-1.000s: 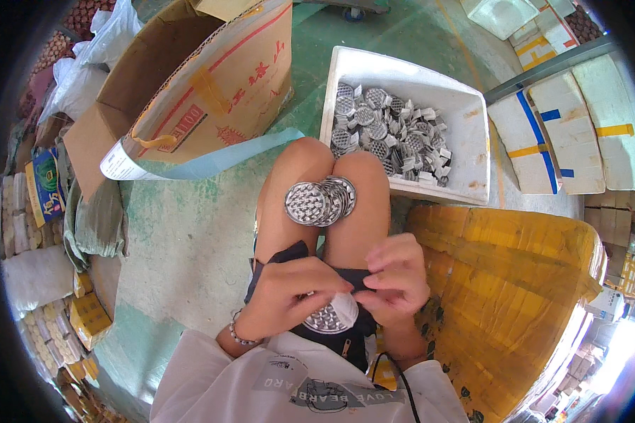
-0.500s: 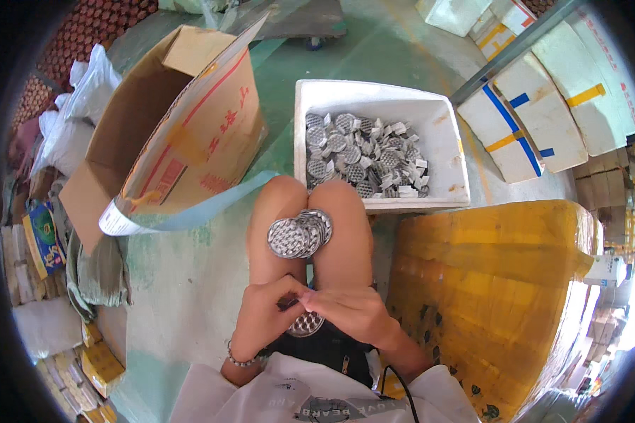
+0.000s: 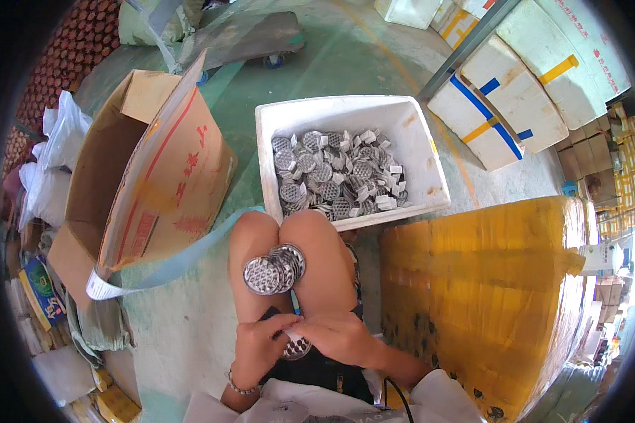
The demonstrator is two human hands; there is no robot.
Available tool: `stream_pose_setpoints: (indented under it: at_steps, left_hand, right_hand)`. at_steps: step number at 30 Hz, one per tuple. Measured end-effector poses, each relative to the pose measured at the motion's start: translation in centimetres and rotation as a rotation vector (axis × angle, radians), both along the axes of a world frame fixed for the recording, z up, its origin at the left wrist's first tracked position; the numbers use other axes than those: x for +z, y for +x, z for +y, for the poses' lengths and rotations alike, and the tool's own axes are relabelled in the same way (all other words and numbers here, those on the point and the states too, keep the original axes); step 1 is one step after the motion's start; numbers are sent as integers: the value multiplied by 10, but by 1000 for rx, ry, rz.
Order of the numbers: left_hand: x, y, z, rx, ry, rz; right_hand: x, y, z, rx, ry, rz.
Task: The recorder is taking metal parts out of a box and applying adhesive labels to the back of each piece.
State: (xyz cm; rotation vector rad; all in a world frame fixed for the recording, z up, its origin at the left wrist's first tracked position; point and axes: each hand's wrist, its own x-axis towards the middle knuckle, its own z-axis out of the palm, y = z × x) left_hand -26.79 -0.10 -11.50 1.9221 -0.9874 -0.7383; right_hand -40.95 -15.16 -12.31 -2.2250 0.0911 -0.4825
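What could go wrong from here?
1. The overlapping metal discs rest loose across both thighs; a knee shift might spill them.
2. The left hand and right hand partly cover another disc; it might slip, since the grip is hard to see.
3. The pale-blue strip reaches near the left knee and might snag.

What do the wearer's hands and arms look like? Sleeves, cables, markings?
Left hand: ungloved, with a beaded bracelet at the wrist. Right hand: ungloved, nothing visible on the wrist. White sleeves, stopping short of the forearms. A thin black cable shows beside the right arm. No markings made out on either hand.
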Motion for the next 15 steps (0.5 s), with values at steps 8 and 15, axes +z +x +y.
stream_pose_setpoints:
  at_steps: [8, 15]
  left_hand:
    - [4, 5, -18, -84, 55, -182]
    - [-2, 28, -38, -152, -19, -174]
  right_hand:
    - [-8, 4, -34, 102, -68, -72]
    - [-14, 27, -64, 124, 33, -131]
